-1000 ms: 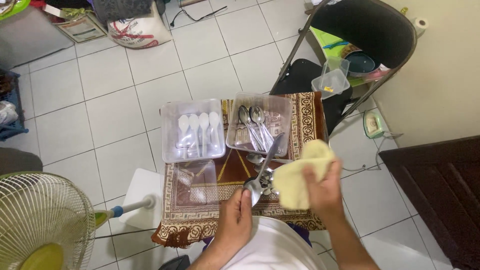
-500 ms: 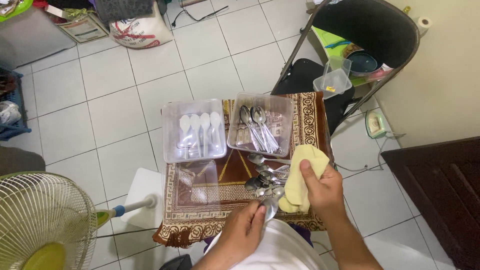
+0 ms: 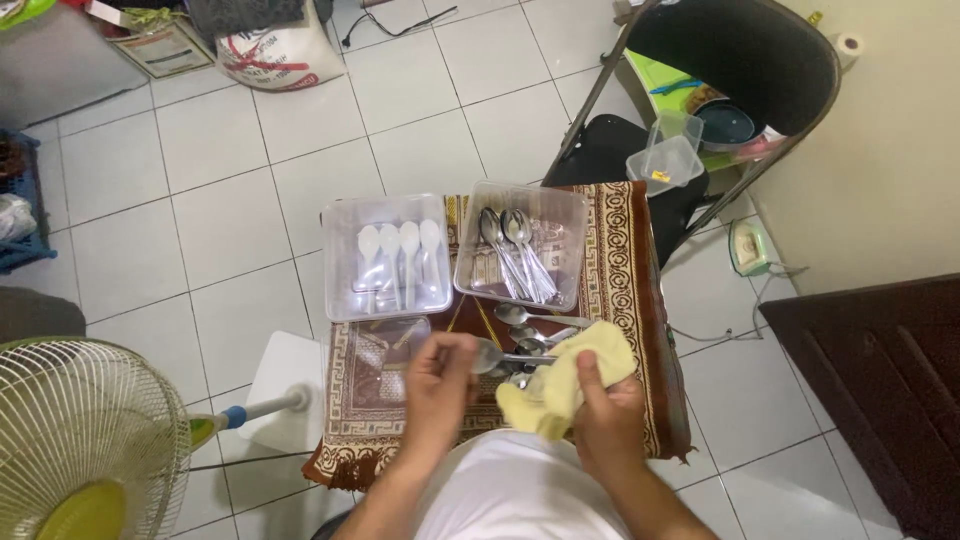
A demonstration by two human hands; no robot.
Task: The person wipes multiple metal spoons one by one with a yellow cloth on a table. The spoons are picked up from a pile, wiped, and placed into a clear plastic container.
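My left hand (image 3: 440, 385) grips a metal spoon (image 3: 495, 355) by its bowl end, held level above a small patterned table (image 3: 620, 300). My right hand (image 3: 600, 410) is closed around a pale yellow cloth (image 3: 570, 375), which wraps the spoon's handle. Just beyond the cloth lies a loose pile of metal spoons (image 3: 530, 325). A clear tray (image 3: 560, 205) at the back right of the table holds several metal spoons. Another clear tray (image 3: 345, 265) to its left holds several white plastic spoons. A smaller clear container (image 3: 385, 345) sits in front of that one.
A standing fan (image 3: 80, 440) with a white base (image 3: 285, 385) is at the lower left. A black folding chair (image 3: 730, 70) with clear tubs stands at the back right. A sack (image 3: 280, 50) lies on the tiled floor at the back; a dark wooden surface (image 3: 880, 390) is at right.
The spoon went from upright at my left hand to level between both hands. My right hand came down toward me with the cloth and now wraps it over the handle.
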